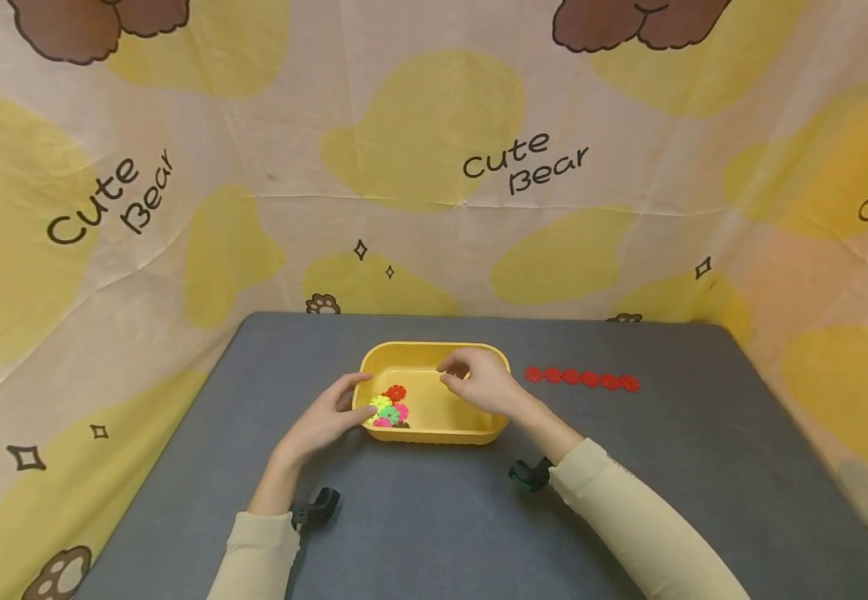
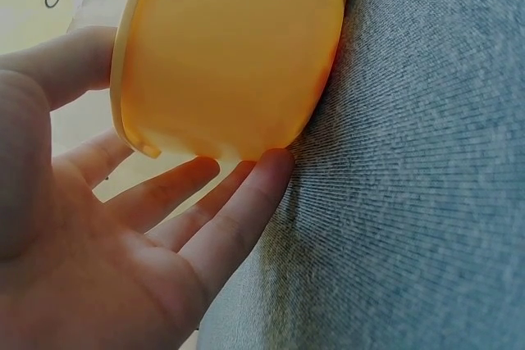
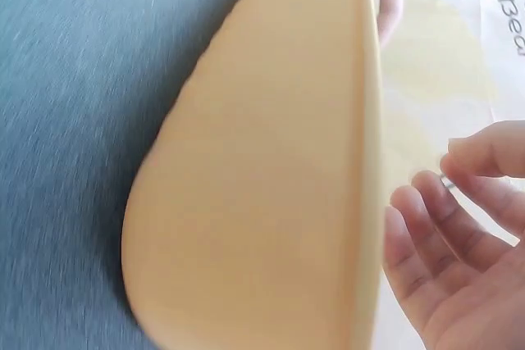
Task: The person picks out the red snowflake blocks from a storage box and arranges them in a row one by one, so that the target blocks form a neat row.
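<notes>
A yellow plastic basin (image 1: 434,436) stands on the table with several toothed plastic discs (image 1: 389,412) in its left end, in red, yellow, green and pink. My left hand (image 1: 332,410) grips that end, thumb over the rim and fingers against the outer wall (image 2: 230,55). Above the basin's right half is my right hand (image 1: 480,382), fingers curled, thumb and fingertips brought together. In the right wrist view a small thin sliver (image 3: 446,180) shows between those fingertips; what it is I cannot tell. The basin's wall (image 3: 254,170) is beside this hand.
To the right of the basin a row of joined red toothed discs (image 1: 581,378) lies on the grey table (image 1: 418,525). A patterned cloth (image 1: 418,167) hangs behind the table and along both sides. Each wrist wears a dark strapped device (image 1: 317,508).
</notes>
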### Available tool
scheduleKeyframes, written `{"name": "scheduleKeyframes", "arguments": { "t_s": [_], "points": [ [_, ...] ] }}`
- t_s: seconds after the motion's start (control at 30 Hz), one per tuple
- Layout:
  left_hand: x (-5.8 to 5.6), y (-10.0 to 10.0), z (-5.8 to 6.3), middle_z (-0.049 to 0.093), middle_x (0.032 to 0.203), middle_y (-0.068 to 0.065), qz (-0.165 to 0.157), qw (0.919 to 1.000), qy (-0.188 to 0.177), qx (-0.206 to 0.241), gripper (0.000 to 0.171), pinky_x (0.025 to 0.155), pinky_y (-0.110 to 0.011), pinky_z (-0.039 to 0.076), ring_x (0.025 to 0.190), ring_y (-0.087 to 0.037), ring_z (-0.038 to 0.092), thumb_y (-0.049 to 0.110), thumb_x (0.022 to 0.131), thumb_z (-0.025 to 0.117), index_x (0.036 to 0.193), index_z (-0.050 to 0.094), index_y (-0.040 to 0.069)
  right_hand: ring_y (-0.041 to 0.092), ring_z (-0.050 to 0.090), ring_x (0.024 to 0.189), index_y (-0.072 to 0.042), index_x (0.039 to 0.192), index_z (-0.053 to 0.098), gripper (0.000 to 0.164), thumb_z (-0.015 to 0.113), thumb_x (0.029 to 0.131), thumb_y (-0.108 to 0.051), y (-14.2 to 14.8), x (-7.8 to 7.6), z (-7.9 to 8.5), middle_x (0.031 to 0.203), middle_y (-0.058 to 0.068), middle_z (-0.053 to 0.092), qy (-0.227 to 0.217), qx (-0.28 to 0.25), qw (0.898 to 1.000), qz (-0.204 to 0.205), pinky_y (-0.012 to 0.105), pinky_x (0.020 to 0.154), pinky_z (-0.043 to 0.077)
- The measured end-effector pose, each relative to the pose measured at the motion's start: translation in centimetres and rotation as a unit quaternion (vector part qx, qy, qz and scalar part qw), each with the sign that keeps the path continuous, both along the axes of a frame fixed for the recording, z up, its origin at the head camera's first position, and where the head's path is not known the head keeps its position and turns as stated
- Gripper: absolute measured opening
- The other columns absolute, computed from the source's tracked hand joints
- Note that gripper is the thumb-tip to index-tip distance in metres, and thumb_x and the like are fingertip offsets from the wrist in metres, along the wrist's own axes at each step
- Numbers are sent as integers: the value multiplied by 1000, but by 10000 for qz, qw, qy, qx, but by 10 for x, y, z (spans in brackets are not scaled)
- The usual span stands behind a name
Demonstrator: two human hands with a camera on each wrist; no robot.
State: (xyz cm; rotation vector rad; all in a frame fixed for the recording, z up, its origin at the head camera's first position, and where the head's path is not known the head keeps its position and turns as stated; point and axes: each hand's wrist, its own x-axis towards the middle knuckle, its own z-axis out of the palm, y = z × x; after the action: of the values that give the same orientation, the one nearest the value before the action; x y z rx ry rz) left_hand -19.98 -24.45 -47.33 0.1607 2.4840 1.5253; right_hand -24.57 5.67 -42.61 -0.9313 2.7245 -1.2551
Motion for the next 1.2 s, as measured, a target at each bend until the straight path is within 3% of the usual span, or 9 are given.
{"name": "scheduleKeyframes", "arguments": {
  "t_s": [0.83,1.2],
  "points": [
    [0,1,0,33,160,-15,-62,9999,131,24,63,110,-58,39,144,-41,38,30,96,72,150,43,14,17,60,84,-1,111,72,21,71,93,-13,-68,-24,-29,92,2,67,-775,362,9958,341,30,75,51],
    [0,0,-1,33,160,-14,-101,9998,115,146,65,110,-56,40,144,-38,40,31,95,73,150,43,14,21,60,90,-1,113,71,25,73,91,-13,-85,-31,-42,99,8,67,-1031,685,9922,175,35,82,52]
  ]
}}
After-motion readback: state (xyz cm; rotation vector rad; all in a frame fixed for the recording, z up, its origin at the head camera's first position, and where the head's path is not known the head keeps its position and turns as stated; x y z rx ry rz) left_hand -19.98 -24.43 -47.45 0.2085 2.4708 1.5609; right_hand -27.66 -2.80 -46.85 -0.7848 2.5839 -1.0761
